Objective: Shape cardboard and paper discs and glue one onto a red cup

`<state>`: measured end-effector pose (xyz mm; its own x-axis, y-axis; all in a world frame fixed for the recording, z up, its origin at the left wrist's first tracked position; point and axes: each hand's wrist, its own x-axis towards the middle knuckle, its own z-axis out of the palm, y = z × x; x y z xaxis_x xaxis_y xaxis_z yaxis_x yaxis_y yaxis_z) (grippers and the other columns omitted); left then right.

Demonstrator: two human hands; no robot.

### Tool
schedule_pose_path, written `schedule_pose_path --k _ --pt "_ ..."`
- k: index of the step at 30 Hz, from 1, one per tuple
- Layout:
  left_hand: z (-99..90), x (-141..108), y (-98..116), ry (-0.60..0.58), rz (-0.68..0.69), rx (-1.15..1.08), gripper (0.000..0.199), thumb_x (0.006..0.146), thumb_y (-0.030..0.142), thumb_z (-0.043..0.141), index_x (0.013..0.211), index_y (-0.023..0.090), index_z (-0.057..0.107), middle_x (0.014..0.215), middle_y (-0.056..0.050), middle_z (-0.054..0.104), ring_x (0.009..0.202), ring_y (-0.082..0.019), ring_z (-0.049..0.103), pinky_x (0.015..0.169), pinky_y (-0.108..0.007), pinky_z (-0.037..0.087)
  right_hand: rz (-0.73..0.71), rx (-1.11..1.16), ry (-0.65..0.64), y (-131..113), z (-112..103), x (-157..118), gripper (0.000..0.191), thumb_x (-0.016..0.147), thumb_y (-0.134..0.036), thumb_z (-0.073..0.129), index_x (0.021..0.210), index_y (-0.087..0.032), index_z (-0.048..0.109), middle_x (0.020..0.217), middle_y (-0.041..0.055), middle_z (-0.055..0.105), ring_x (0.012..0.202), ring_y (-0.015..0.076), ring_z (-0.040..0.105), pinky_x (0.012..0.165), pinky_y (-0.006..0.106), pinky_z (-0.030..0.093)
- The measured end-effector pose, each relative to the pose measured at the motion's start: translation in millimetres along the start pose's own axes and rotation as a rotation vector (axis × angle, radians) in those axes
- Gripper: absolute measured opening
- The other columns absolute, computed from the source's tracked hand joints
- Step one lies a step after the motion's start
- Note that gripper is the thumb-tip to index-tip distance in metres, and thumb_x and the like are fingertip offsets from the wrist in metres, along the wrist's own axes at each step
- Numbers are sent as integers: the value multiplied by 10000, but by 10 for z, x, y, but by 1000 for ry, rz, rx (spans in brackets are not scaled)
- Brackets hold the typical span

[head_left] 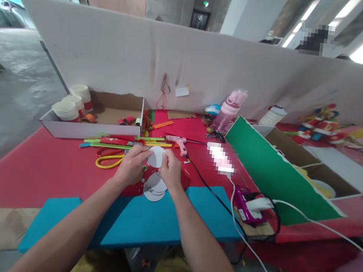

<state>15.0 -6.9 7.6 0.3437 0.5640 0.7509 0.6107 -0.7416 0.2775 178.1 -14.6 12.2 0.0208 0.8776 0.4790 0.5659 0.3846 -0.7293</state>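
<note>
Between my two hands is a white paper disc [156, 156], held up over the table. My left hand [134, 164] pinches its left edge. On the opposite edge, the fingers of my right hand [170, 170] are closed. Just below lie several overlapping white paper discs [154, 191], partly on the blue sheet [144, 224]. Scissors with yellow and red handles [109, 160] lie left of my left hand. Beyond my right hand rests a pink glue gun [178, 143] with a black cord.
A cardboard box [70, 129] with paper cups [80, 92] and small rolls stands back left. Coloured strips [124, 142] lie before it. At right are a green-sided box [272, 173], a purple power strip [248, 208] with cables, and a pink bottle [229, 111]. A white partition [112, 52] closes off the back.
</note>
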Motion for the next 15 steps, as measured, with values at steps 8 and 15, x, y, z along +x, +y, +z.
schedule_pose_path --k 8,15 --pt "-63 34 -3 -200 164 176 246 877 118 393 952 164 623 921 -112 579 852 -219 498 783 -373 450 40 38 -91 32 21 6 220 914 -253 350 734 -212 469 597 -4 508 561 157 490 518 234 263" --pt "-69 105 122 -350 107 422 178 876 145 389 852 157 564 849 -120 518 825 -265 444 725 -397 395 23 -30 -78 40 52 -7 215 908 -237 365 721 -203 467 589 -9 491 540 148 450 527 247 229"
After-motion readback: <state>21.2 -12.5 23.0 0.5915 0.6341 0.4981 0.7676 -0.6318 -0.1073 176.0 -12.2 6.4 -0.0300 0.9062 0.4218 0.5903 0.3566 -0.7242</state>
